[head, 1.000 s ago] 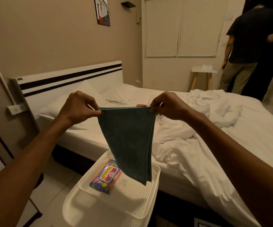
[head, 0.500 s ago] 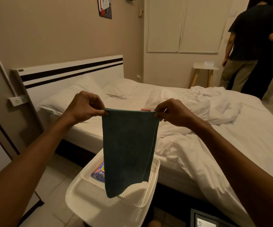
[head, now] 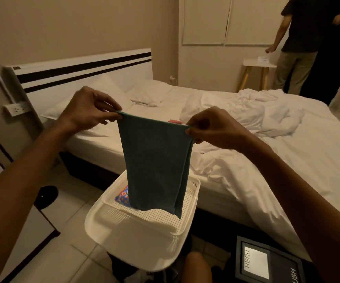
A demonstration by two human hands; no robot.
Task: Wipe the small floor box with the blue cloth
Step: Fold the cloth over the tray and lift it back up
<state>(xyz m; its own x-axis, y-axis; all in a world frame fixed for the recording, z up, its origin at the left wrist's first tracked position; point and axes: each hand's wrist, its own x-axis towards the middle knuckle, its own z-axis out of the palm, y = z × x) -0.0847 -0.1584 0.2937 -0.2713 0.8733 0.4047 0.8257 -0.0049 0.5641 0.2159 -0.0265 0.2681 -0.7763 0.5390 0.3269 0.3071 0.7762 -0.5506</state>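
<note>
Above the white basket (head: 142, 231), the blue cloth (head: 154, 160) is held by its top corners, pinched by left hand (head: 87, 111) and right hand (head: 212, 127). A colourful packet (head: 122, 196) is mostly hidden behind it.

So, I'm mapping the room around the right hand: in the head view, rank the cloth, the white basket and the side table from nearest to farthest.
1. Cloth: pinched in the right hand.
2. Basket: below, on the floor side.
3. Side table: far wall, beyond the bed.
</note>
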